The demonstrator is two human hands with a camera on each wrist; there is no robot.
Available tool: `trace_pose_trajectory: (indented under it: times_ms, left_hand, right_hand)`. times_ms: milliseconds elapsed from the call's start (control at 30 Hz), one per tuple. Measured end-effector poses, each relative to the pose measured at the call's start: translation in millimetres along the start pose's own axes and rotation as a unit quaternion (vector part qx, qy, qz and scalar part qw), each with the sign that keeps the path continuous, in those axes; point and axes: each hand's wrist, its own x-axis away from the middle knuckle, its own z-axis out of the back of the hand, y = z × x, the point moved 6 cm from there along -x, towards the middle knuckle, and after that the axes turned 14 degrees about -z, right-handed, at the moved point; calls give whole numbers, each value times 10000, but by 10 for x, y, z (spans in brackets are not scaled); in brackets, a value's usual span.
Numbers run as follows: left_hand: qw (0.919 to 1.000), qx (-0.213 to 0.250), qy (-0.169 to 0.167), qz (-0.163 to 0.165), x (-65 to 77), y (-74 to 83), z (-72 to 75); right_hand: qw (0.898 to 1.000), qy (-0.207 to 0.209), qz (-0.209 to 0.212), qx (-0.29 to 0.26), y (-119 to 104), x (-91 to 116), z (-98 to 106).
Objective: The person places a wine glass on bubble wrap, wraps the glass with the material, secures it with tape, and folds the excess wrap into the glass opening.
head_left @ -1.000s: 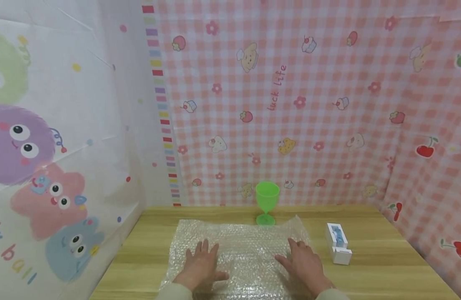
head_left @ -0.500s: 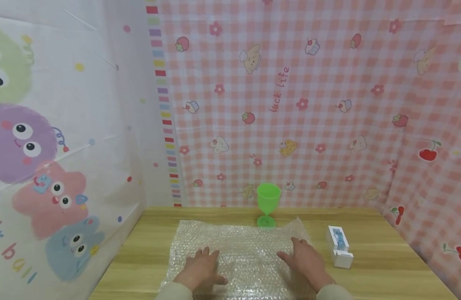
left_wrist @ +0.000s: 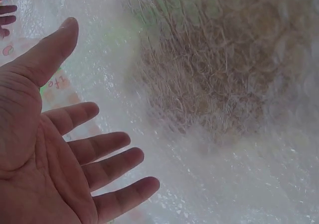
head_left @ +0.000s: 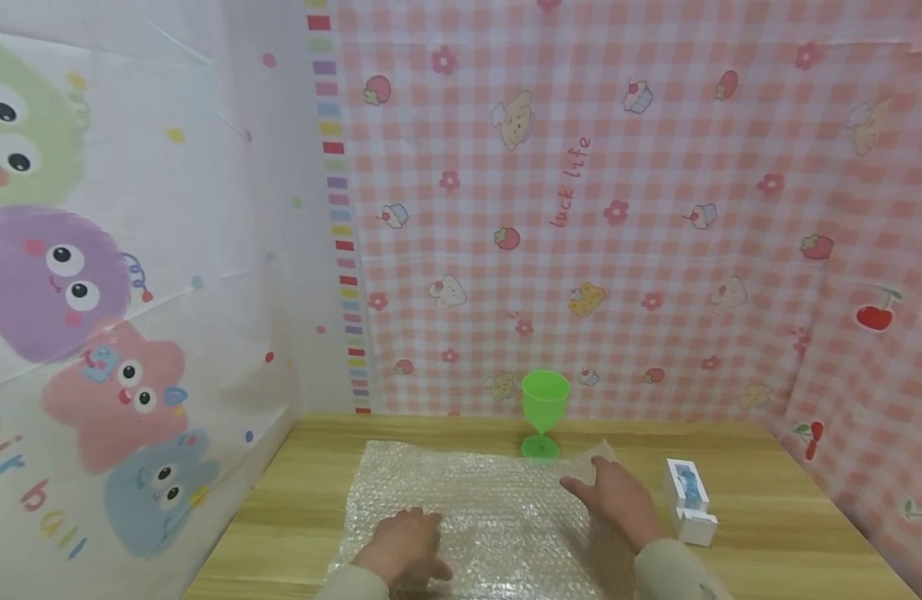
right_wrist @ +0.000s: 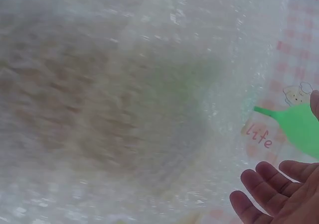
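A sheet of clear bubble wrap (head_left: 498,517) lies spread on the wooden table. Over its near left part is my left hand (head_left: 404,546); in the left wrist view the thumb and fingers (left_wrist: 114,147) are spread apart and hold nothing. My right hand (head_left: 618,500) is above the sheet's right side, with its thumb and index finger apart near the far right corner. Just beyond the far edge of the wrap stands a green plastic goblet (head_left: 545,404), upright. The right wrist view has the goblet (right_wrist: 299,127) beyond loosely bent, empty fingers (right_wrist: 269,184).
To the right of the wrap sits a white tape dispenser (head_left: 695,525) with a blue roll in it. A pink checked cloth (head_left: 656,250) hangs behind the wooden table (head_left: 791,542), and a white cartoon-print cloth (head_left: 236,333) hangs along the left.
My right hand has moved forward toward the wrap's far right corner. My left hand has drawn back slightly. The goblet, wrap and dispenser keep their places on the table.
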Motion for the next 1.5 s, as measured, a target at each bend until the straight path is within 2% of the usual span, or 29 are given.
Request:
trace_pose_trajectory:
  times_ms: [200,400,567,833,1067,1200,1333,1500]
  left_hand:
    - [9995,-189,-74,-230,65,33,-1]
    - [9998,-36,-83,-200,138,-36,-82]
    - [9997,-56,-30,-255,145,-85,-140]
    - [9990,246,-353,101,132,-99,-246]
    - [9996,85,-251,64,119,-97,-222]
    - [9998,45,-170,57,105,-91,-186]
    - [9999,-56,-135,27,98,-76,-146]
    - [9997,-59,-228,85,98,-98,-162]
  right_hand:
    - [9999,15,-105,-134,-80,-117,94]
    - [9995,-131,-79,-276,-177,-165,163]
    - [9991,-203,-66,-377,-221,-224,171]
    - [9965,-222,-154,-794,-269,-361,159]
    - [9903,-132,-37,-1384,-381,-542,145]
    - [9856,-174,-148,-1675,-413,-665,90]
    - [9771,-262,-217,-2099,-430,-777,22]
    - [9639,-306,-70,-2643,-515,-805,-50]
